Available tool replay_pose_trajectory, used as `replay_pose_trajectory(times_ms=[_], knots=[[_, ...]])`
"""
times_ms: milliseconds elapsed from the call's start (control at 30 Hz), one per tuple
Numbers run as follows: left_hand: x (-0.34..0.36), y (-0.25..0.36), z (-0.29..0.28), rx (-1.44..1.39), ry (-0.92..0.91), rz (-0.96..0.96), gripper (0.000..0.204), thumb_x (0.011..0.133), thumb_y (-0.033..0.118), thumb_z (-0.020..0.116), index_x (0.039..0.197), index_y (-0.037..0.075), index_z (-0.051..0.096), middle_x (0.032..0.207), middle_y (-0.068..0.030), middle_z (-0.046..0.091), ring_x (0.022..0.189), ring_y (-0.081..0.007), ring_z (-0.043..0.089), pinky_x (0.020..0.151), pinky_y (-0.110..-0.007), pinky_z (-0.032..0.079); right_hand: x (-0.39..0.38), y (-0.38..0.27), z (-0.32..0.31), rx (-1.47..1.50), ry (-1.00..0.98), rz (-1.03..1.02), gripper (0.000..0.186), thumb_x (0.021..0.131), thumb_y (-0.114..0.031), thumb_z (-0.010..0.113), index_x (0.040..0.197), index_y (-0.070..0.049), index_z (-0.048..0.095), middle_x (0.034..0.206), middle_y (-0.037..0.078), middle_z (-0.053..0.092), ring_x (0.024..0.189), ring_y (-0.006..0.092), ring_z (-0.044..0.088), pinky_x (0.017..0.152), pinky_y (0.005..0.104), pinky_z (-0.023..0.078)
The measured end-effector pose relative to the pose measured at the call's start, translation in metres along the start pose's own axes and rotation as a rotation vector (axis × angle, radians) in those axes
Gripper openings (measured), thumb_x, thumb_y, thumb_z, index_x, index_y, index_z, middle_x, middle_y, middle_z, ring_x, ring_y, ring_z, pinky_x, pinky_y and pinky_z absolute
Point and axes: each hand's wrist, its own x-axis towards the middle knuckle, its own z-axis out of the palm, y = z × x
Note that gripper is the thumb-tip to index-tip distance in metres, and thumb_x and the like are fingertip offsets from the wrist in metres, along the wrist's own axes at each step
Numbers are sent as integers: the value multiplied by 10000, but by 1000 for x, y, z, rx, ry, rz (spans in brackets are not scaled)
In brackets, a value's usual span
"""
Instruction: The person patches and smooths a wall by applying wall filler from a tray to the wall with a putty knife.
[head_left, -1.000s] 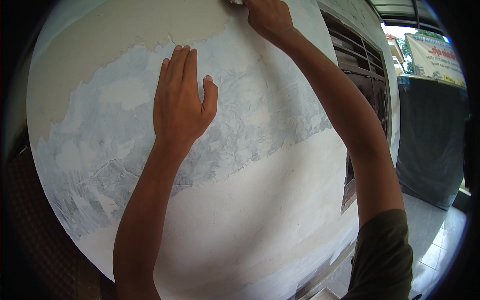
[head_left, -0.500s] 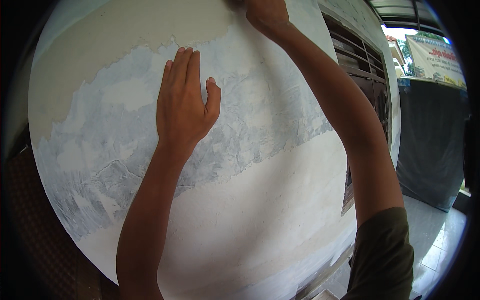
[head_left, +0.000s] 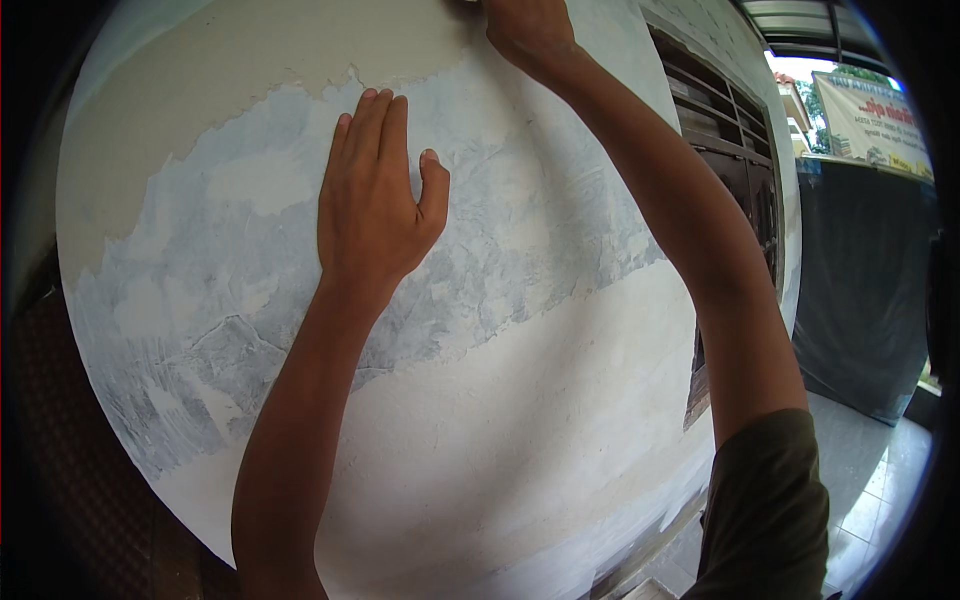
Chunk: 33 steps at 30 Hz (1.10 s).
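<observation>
My left hand (head_left: 375,190) lies flat against a wall (head_left: 520,420), its fingers stretched upward and the thumb apart. It holds nothing. Around it runs a broad patch of smeared grey and white coating (head_left: 250,240). Just above the fingertips begins a smoother beige layer (head_left: 290,50) with a ragged lower edge. My right hand (head_left: 530,35) is raised high against the wall at the upper edge of the picture, closed, with its fingers mostly cut off. A small dark bit of something shows beside it, too little to name.
Right of my right arm, a dark brown window or shutter frame (head_left: 725,130) with slats is set into the wall. Beyond it hang a black sheet (head_left: 860,290) and a printed banner (head_left: 870,115). Light tiles (head_left: 865,515) cover the floor at lower right.
My left hand has shifted slightly up and to the right on the wall. My right hand has moved a little to the left along the top.
</observation>
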Motion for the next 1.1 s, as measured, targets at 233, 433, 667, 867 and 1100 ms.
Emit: replay_pose_trajectory(times_ms=[233, 433, 667, 867, 1100], knots=[[-3, -3, -3, -8, 0, -7, 490, 916, 143, 521, 1351, -82, 509, 1385, -262, 543, 1365, -375, 469, 1181, -484, 307, -47, -16, -47, 61, 209, -120, 212, 821, -5, 609, 1022, -12, 677, 955, 99, 689, 862, 263, 694, 684, 398, 581], [-1, 1, -1, -19, 4, 5, 487, 918, 142, 517, 1349, -83, 509, 1385, -263, 542, 1365, -375, 470, 1182, -483, 305, 22, -13, -13, 0, 70, -38, 171, 889, -22, 563, 964, 82, 677, 1097, 189, 609, 977, 316, 634, 770, 405, 593], [-4, -5, -4, 6, 7, -18, 486, 914, 141, 519, 1347, -79, 515, 1384, -257, 546, 1365, -367, 472, 1186, -471, 303, -53, -40, -60, 142, -64, -59, 186, 882, -5, 557, 997, 68, 684, 1056, 196, 620, 924, 323, 645, 765, 428, 583], [0, 2, 1, 16, 60, 41, 453, 895, 156, 548, 1266, -105, 550, 1312, -293, 574, 1313, -388, 520, 1157, -482, 357, 24, 16, -16, 42, 72, 17, 196, 873, 9, 556, 1005, 49, 696, 1097, 203, 622, 963, 330, 633, 739, 430, 567], [-5, -5, -4, 38, 50, 21, 455, 894, 156, 545, 1268, -103, 555, 1309, -287, 580, 1307, -385, 526, 1158, -479, 357, -61, -20, -37, 103, -2, -34, 197, 866, 13, 553, 1015, 46, 680, 1059, 199, 617, 975, 346, 625, 760, 434, 565]])
